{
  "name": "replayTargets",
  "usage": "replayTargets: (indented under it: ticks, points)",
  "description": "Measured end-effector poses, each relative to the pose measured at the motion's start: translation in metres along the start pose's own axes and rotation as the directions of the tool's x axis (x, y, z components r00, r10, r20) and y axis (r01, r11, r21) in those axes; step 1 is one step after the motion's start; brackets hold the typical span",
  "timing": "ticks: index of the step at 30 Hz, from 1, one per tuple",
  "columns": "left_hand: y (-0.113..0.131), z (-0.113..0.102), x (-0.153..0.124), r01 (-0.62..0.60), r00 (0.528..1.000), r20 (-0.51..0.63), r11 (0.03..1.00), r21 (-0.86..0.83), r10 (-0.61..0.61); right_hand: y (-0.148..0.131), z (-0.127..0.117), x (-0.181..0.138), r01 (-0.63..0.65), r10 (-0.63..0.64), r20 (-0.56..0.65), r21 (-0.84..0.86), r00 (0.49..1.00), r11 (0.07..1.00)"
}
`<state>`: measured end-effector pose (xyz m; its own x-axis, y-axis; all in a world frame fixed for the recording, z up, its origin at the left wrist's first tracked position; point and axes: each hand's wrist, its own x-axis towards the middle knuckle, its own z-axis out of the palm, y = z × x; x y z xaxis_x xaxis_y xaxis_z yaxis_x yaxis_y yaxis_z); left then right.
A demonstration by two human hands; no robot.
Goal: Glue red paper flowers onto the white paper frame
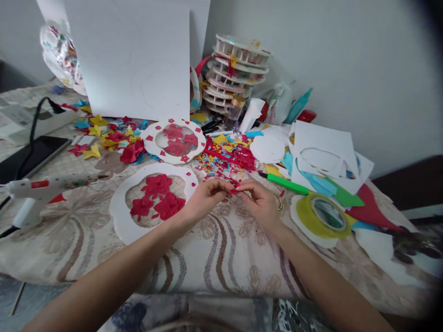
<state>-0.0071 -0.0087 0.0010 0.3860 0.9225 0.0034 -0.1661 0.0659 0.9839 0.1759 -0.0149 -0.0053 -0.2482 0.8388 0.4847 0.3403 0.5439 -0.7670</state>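
Between the fingertips of my left hand (211, 196) and my right hand (258, 200) is a small piece of red paper (235, 191). Both hands are closed in a pinch on it, just above the patterned tablecloth. Left of my left hand lies a white scalloped ring (121, 221) with red paper flowers (168, 205) inside its opening and a few small red pieces on its rim. Behind it, a second white ring (152, 146) carries small red pieces all round, with more red flowers in its middle.
A hot glue gun (38, 193) and a phone (38, 154) lie at the left. Right of my hands are a green-handled tool (289, 183), a yellow tape roll (313, 216) and paper offcuts (320, 140). Coloured scraps (224, 159), a white board (134, 60) and stacked white rings (238, 69) stand behind.
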Motion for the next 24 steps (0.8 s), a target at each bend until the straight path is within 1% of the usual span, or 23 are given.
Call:
replayTargets:
  ticks: [4,7,11,14,17,24]
  points:
    - [-0.003,0.001,-0.001,-0.055,0.998,0.004,0.997,0.055,0.055,-0.002,0.003,-0.001,-0.096,0.099,-0.028,0.095,0.995,0.991]
    - [-0.008,0.002,-0.002,-0.103,0.994,-0.027,0.991,0.089,0.105,-0.003,0.005,-0.001,-0.178,0.183,-0.019,0.164,0.983,0.970]
    - [-0.010,0.003,-0.002,-0.129,0.990,-0.046,0.981,0.143,0.137,-0.003,0.008,-0.002,-0.256,0.264,-0.001,0.228,0.965,0.939]
    - [-0.010,0.002,-0.001,-0.139,0.986,-0.070,0.979,0.151,0.151,-0.003,0.009,-0.002,-0.267,0.274,0.005,0.244,0.962,0.932]
    - [-0.010,0.003,0.000,-0.126,0.985,-0.095,0.981,0.146,0.140,-0.004,0.009,-0.001,-0.252,0.261,-0.011,0.222,0.965,0.942]
    - [-0.009,0.004,-0.001,-0.085,0.991,-0.104,0.996,0.038,0.089,-0.006,0.010,-0.002,-0.284,0.300,-0.039,0.225,0.953,0.932]
